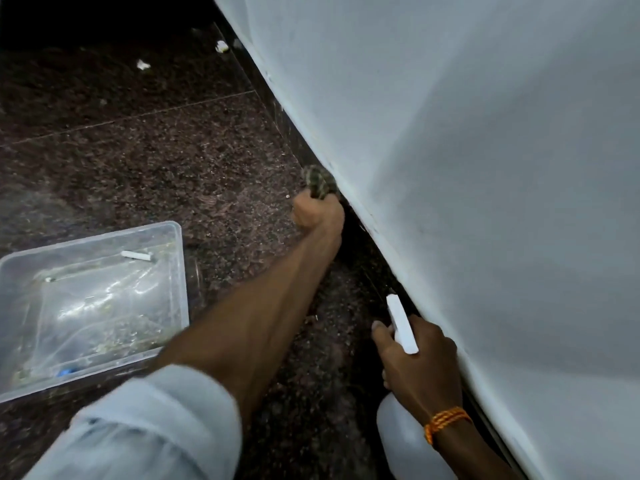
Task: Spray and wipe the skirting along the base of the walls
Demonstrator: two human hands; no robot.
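- Granite floor (pixel 173 168) lies open left of the dark skirting (pixel 292 133), which runs under the white wall (pixel 485 168).
- Left grip (pixel 318 213) is curled round a checked cloth (pixel 320 183), held against the skirting.
- Right grip (pixel 422 362) is wrapped round the spray bottle (pixel 398 434), just beside the wall.
- Clear tub (pixel 181 265) on the floor holds small white and blue scraps.

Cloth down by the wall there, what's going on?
A person is cleaning the dark skirting under the white wall. Their left hand grips a checked cloth against the skirting, further along. Their right hand holds a white spray bottle close to the wall. A clear plastic tub sits on the floor beside them.
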